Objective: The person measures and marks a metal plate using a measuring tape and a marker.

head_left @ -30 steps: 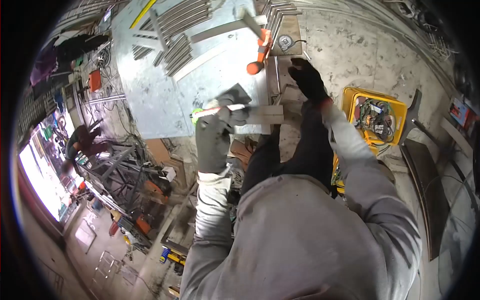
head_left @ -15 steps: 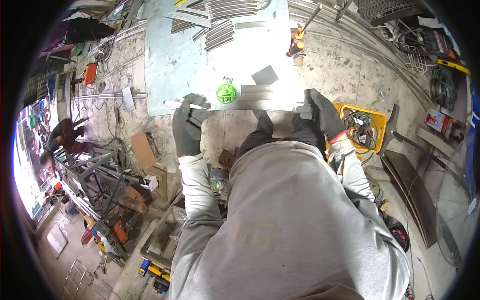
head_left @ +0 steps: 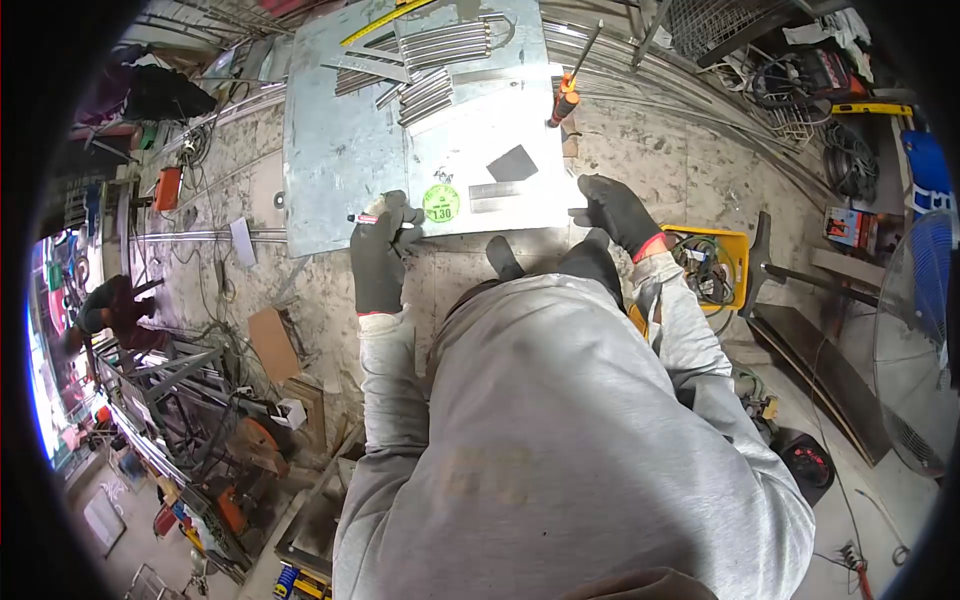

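My left hand [head_left: 383, 250], in a dark glove, is closed around a slim marker [head_left: 364, 218] at the front edge of a pale metal sheet [head_left: 345, 150]. A green round sticker [head_left: 441, 204] marked 1.30 lies just right of those fingers. My right hand [head_left: 620, 215], gloved too, is at the sheet's front right corner. Its fingers are curled, and glare hides what lies between them. Between the hands, flat metal strips [head_left: 496, 196] and a dark square plate [head_left: 511, 163] rest on the sheet.
Cut metal tubes [head_left: 445, 42] and a yellow ruler [head_left: 388, 20] lie at the sheet's far side. An orange-handled tool [head_left: 565, 103] is at its right edge. A yellow crate [head_left: 738, 270] of cables and a fan [head_left: 915, 330] stand right. Another person [head_left: 115, 310] is far left.
My view has shifted, so the sheet and its contents appear farther left. My right hand also appears farther left, at the sheet's corner. The marker stays in my left hand, its visible end now pointing left.
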The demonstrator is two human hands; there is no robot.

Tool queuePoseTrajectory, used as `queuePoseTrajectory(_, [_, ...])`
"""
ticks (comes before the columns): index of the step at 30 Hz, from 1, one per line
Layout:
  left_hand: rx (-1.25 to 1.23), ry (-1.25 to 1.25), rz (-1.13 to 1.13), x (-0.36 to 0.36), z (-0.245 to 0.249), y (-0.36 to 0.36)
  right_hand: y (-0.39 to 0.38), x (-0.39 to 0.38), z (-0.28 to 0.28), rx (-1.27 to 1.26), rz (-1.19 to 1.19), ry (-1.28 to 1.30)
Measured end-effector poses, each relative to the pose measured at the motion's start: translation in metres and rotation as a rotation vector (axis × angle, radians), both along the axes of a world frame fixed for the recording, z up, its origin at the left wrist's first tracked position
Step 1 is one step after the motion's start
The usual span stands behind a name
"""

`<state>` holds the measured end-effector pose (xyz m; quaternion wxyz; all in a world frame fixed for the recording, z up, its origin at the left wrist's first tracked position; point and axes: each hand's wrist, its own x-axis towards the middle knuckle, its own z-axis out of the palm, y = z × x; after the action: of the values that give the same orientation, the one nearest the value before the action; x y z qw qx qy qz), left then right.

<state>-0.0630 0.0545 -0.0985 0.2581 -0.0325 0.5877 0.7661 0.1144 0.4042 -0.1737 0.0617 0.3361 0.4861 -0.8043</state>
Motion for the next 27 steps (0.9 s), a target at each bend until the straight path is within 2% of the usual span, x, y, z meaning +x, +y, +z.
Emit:
queuePoseTrajectory(2, [-0.142, 0.09, -0.052, -0.003, 0.004, 0.003, -0.003, 0.0, 0.006, 0.06, -0.014, -0.021])
queuePoseTrajectory(4, [-0.12, 0.078, -0.082, -0.006, 0.014, 0.006, -0.004, -0.001, 0.008, 0.033, -0.018, -0.024])
queuePoseTrajectory(6, [-0.245, 0.127, -0.148, -0.008, 0.021, 0.014, -0.004, 0.002, 0.011, 0.021, -0.041, -0.071])
queuePoseTrajectory(10, [-0.191, 0.159, -0.174, -0.014, 0.014, 0.028, -0.006, 0.005, 0.012, 0.018, -0.061, -0.077])
queuePoseTrajectory(13, [-0.263, 0.262, -0.192, -0.017, 0.01, 0.035, -0.007, 0.012, 0.013, 0.025, -0.066, -0.062])
queuePoseTrajectory(15, [-0.242, 0.248, -0.223, -0.017, 0.013, 0.038, -0.008, 0.02, 0.007, -0.073, -0.163, -0.007])
queuePoseTrajectory(19, [-0.277, 0.243, -0.192, -0.013, 0.016, 0.042, -0.004, 0.032, -0.001, -0.215, -0.142, 0.027])
queuePoseTrajectory(22, [-0.196, 0.207, -0.112, -0.011, 0.015, 0.039, -0.009, 0.047, -0.004, -0.262, -0.199, 0.026])
queuePoseTrajectory(24, [0.036, 0.121, 0.04, -0.011, 0.002, 0.035, -0.008, 0.057, -0.014, -0.316, -0.207, 0.068])
queuePoseTrajectory(25, [0.426, -0.13, 0.099, -0.016, -0.007, 0.029, -0.008, 0.06, -0.014, -0.321, -0.216, 0.064])
queuePoseTrajectory(26, [0.425, -0.13, 0.104, -0.021, -0.02, 0.022, -0.009, 0.062, -0.016, -0.322, -0.211, 0.062])
queuePoseTrajectory(27, [0.595, -0.212, 0.065, -0.026, -0.037, 0.013, -0.009, 0.064, -0.019, -0.345, -0.209, 0.075])
